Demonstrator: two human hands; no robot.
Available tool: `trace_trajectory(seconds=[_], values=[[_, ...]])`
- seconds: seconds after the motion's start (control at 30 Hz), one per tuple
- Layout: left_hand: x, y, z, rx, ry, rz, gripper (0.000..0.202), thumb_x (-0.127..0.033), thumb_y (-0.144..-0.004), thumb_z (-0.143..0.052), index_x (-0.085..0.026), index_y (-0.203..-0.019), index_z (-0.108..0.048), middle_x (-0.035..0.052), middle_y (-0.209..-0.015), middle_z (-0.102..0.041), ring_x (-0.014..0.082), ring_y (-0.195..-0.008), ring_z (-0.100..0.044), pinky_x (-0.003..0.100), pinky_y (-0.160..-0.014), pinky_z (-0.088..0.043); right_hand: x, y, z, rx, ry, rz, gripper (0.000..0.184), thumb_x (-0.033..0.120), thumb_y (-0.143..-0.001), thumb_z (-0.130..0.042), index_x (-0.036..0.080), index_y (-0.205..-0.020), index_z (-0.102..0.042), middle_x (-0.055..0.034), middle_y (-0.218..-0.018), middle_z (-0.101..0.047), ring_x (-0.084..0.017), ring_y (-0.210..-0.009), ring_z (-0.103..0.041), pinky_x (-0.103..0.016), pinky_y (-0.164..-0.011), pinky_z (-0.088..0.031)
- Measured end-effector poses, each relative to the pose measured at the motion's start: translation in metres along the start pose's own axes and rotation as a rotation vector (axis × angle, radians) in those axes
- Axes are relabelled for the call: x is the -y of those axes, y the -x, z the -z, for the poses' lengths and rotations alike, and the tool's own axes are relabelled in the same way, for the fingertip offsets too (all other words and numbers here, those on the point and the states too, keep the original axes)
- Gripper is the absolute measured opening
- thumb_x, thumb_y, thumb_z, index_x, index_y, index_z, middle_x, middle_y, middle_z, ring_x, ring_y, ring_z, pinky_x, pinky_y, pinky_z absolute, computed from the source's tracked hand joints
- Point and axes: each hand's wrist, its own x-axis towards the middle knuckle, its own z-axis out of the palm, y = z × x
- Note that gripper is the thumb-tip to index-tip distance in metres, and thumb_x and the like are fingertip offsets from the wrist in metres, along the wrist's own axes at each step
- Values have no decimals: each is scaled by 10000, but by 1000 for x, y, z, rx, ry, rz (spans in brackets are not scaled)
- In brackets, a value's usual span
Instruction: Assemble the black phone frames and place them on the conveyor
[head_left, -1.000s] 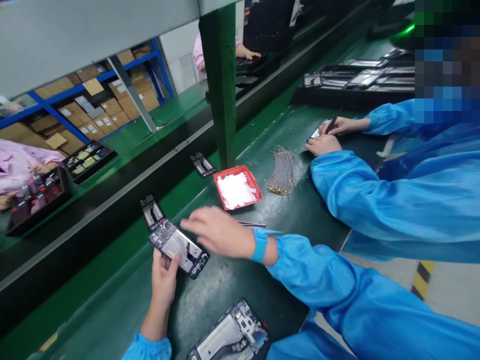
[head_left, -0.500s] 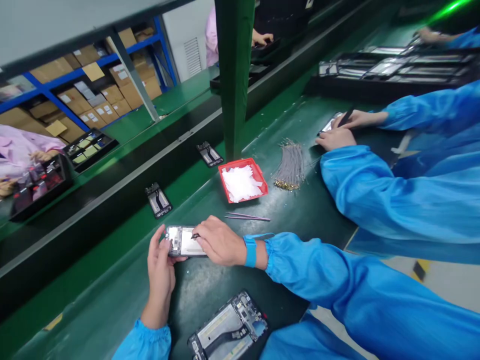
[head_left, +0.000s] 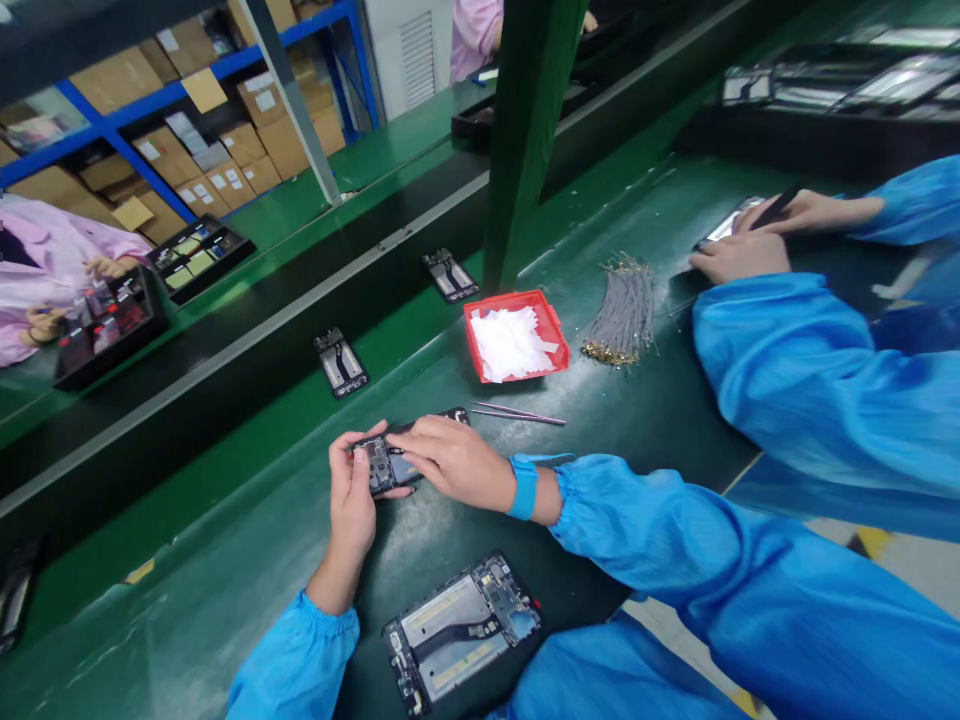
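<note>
My left hand (head_left: pixel 351 510) grips one end of an opened phone (head_left: pixel 381 462), thumb on top and fingers beneath. Circuitry shows at that end. Over the phone's middle lies my right hand (head_left: pixel 471 466), wearing a blue wrist strap (head_left: pixel 523 487). Its thumb and finger are drawn together at the inner parts; what they pinch is too small to make out, and the hand covers much of the phone. A second opened phone (head_left: pixel 461 635), with a dark flex cable across it, lies on the bench closer to me. Thin metal tweezers (head_left: pixel 519 413) rest just beyond my right hand.
Beyond the tweezers stands a red tray (head_left: pixel 559 345) of white strips, beside a bundle of grey cables (head_left: pixel 622 310). Opened phones (head_left: pixel 341 362) lie on the green strip near a green post (head_left: pixel 529 140). At right, a co-worker's hands (head_left: pixel 757 245) handle another phone.
The phone in my left hand has tilted, and its bright silvery inside now looks dark. My right hand's fingers have shifted toward the circuitry end. The whole view has shifted.
</note>
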Motion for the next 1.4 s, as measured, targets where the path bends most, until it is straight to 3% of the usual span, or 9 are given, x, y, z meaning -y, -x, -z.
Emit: trace_trajectory(seconds=[0.1,0.2,0.43,0.93,1.23,1.4], values=[[2,1,-3,7,4,33,541,-474,-824,-794,-294,-1190,-439,32,-1148,-594,169,-877,-677,292,-588,-662,-3,0,-1,0,-22,-39,137,155,-998,-605,170,-1120,-667,-63,-937,-704,-207,-867,-627,-353,-813,-523],[4,0,-4,-17,-39,35,590,-395,-762,-852,-285,-1174,-445,-8,-1032,-558,154,-826,-660,310,-570,-668,-4,-2,2,33,54,29,90,152,-1002,-601,157,-1045,-680,-77,-959,-719,-211,-884,-633,-354,-823,-508],[1,1,-1,18,-75,38,596,-378,-798,-808,-277,-1323,-546,44,-1119,-636,180,-858,-689,318,-591,-676,0,-3,10,81,328,148,201,195,-1035,-540,109,-1137,-691,-106,-958,-701,-233,-861,-582,-379,-748,-413],[3,1,-2,-12,-25,49,511,-384,-779,-850,-238,-1219,-635,47,-1063,-718,202,-841,-743,356,-603,-692,1,-3,11,67,329,221,224,180,-1055,-504,96,-1152,-688,-109,-950,-711,-228,-886,-588,-382,-749,-431],[-3,-1,-6,-89,-14,102,568,-424,-696,-892,-207,-1164,-654,57,-1021,-720,182,-770,-714,302,-538,-663,0,-5,11,97,359,236,206,186,-1058,-506,101,-1143,-674,-80,-902,-670,-212,-821,-540,-367,-698,-360],[-2,2,-8,-85,-77,44,557,-434,-723,-875,-216,-1180,-643,51,-1047,-684,184,-807,-704,309,-549,-670,-2,-6,9,113,361,199,213,198,-1054,-507,98,-1135,-676,-91,-911,-648,-226,-848,-536,-369,-718,-369]])
